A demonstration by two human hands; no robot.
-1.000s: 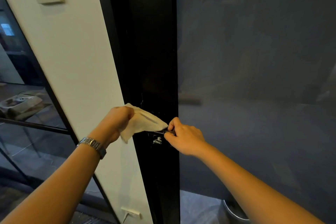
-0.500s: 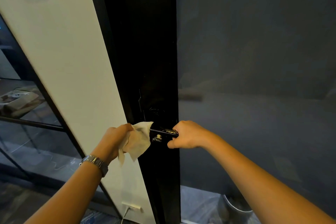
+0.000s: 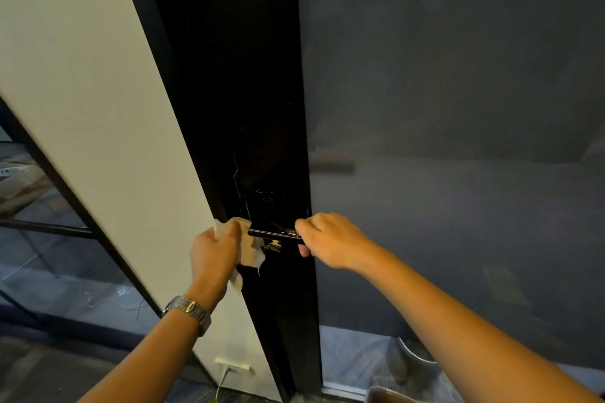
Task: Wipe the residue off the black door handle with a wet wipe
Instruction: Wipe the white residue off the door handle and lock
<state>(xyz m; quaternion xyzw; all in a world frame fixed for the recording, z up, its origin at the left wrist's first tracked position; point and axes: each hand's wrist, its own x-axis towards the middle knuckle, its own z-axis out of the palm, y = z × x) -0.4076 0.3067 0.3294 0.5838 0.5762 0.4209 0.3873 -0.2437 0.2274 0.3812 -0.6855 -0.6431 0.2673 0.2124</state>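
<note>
While the right hand [image 3: 330, 240] is gripping the far end of the handle [image 3: 273, 234], fingers curled over the bar and thumb showing beneath it, the left hand [image 3: 214, 253] is clenching the wipe [image 3: 250, 247] and pressing it to the handle's near end. This is the head view, the only one given. The handle is sitting level on the black door stile [image 3: 262, 108], low on it and near the stile's right edge, where the dark glass [image 3: 458, 108] begins. The right hand is probably steadying the lever so it does not swing down under the rubbing; that is a judgement. The wipe is bunched in the fist, a loose corner hanging below the bar, likely so a thick damp pad meets the metal. Pale flecks are showing on the bar's middle and on the plate just beneath it, between the two hands, so residue seems to be remaining there. A watch [image 3: 190, 311] is sitting on the left wrist. The white wall [image 3: 98, 108] is standing left of the stile.
</note>
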